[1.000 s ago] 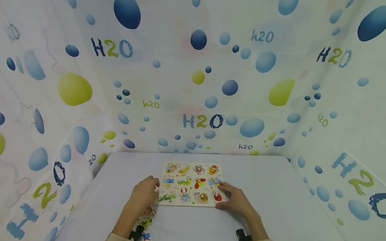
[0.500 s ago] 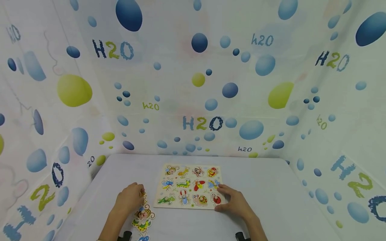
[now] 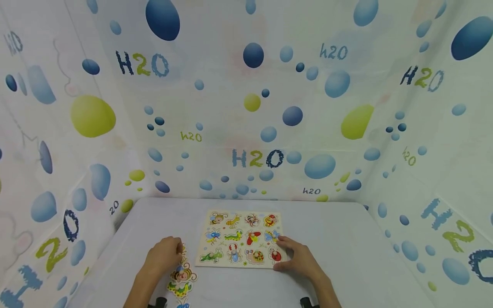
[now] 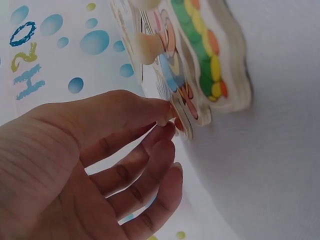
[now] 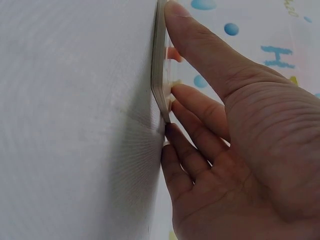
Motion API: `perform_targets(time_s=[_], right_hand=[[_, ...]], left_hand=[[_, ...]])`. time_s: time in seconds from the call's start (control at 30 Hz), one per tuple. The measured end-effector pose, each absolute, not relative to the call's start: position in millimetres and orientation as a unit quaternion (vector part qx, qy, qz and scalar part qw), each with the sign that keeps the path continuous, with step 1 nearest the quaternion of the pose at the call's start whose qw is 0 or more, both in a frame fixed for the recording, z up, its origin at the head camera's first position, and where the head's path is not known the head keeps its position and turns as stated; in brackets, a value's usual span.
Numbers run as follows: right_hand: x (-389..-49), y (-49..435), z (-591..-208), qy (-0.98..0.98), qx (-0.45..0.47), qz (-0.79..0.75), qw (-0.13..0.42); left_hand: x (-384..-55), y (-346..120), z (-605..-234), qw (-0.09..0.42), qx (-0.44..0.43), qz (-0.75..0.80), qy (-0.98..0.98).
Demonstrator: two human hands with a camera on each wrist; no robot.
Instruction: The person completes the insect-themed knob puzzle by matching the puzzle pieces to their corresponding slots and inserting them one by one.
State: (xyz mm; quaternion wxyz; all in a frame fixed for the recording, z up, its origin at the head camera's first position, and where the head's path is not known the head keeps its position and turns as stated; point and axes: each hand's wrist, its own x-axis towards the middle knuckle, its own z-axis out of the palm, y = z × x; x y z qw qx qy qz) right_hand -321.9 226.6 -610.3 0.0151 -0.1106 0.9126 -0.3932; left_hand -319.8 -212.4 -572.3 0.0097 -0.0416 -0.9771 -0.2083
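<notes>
My left hand (image 3: pixel 163 256) is left of the puzzle board. In the left wrist view its thumb and index finger pinch the small knob of a puzzle piece (image 4: pixel 184 127), whose picture is mostly hidden. Nearer to me a bee puzzle piece (image 3: pixel 183 273), a caterpillar puzzle piece (image 3: pixel 179 289) and a blue insect piece (image 3: pixel 183 304) lie in a column. The cream puzzle board (image 3: pixel 223 264), with rows of insect pictures, lies flat on the table. My right hand (image 3: pixel 300 259) rests at its near right corner, thumb at the front edge and extended fingers along the right side.
A white-covered table (image 3: pixel 327 226) carries everything. Behind and on both sides hangs a white cloth (image 3: pixel 215 102) printed with blue and green drops and H2O lettering. Black wrist camera mounts (image 3: pixel 308 302) show at the bottom.
My left hand has moved from the board's left edge, leftward and toward me, to the column of pieces, and now pinches a knob. The right hand has stayed at the board's corner.
</notes>
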Motion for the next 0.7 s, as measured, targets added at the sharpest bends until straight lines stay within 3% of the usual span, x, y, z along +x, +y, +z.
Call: perform_targets(time_s=[0.7], right_hand=[[-320.7, 223.9, -607.3, 0.915, -0.105, -0.389, 0.013]], left_hand=[[-318.4, -219.2, -565.0, 0.015, -0.037, -0.228, -0.973]])
